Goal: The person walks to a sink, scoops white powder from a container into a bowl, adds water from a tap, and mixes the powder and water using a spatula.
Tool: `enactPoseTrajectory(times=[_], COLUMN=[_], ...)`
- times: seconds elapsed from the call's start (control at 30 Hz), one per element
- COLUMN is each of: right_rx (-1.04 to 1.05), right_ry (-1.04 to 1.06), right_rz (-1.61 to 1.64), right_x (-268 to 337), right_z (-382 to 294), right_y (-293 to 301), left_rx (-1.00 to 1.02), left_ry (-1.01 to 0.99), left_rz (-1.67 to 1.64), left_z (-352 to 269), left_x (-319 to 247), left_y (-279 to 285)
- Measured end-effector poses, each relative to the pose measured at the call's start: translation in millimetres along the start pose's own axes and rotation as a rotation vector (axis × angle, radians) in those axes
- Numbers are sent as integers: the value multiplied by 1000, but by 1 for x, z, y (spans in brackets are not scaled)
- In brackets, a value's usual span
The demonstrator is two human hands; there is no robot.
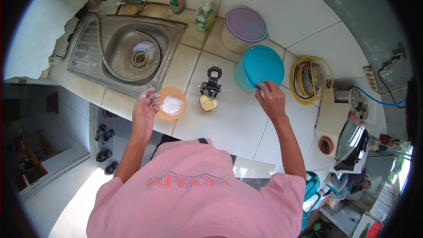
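My left hand (145, 110) is beside an orange bowl (180, 96) near the counter's front edge. Its fingers are loosely curled and apart, overlapping the bowl's left rim in view. White powder (172, 105) lies heaped inside the bowl. To the right stands a black dental articulator (211, 87), with a yellowish plaster cast (208, 103) at its near end. My right hand (272, 99) has its thumb and fingers on the near rim of a turquoise lid (264, 64). That lid sits over a translucent turquoise tub (240, 77), whose contents are hidden.
A steel sink (114, 44) with a hose (100, 51) lies left. Along the wall stand a pump bottle (205, 18), a cup (176, 6) and a purple-lidded tub (228, 36). Right are a coiled yellow hose (294, 89) and a cream machine (332, 117). Another person (355, 183) is beyond.
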State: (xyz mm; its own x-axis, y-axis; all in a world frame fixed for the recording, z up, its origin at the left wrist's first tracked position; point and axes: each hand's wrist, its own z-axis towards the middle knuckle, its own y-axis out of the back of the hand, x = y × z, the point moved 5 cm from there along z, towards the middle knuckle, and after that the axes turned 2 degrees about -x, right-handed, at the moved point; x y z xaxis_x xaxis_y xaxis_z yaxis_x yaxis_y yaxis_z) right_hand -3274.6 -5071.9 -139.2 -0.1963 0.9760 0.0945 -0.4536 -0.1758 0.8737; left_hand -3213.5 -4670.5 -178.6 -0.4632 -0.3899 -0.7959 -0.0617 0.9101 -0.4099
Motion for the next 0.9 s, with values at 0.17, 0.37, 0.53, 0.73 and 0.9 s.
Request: enactPoseTrajectory(times=[0.17, 0.37, 0.53, 0.73, 0.9], right_rx=[175, -234, -363, 178, 93], right_ry=[-8, -327, -481, -682, -678], right_rz=[-2, 39, 100, -99, -49], right_x=[-22, -69, -109, -149, -142], right_z=[-15, 58, 114, 77, 78], right_y=[28, 76, 70, -80, -61], left_rx=[442, 304, 276, 336, 331], left_ry=[-195, -645, -841, -937, -970], left_rz=[302, 814, 1167, 1581, 1539], left_z=[33, 74, 65, 60, 64], left_x=[16, 110, 109, 131, 129], left_y=[-151, -277, -310, -312, -308])
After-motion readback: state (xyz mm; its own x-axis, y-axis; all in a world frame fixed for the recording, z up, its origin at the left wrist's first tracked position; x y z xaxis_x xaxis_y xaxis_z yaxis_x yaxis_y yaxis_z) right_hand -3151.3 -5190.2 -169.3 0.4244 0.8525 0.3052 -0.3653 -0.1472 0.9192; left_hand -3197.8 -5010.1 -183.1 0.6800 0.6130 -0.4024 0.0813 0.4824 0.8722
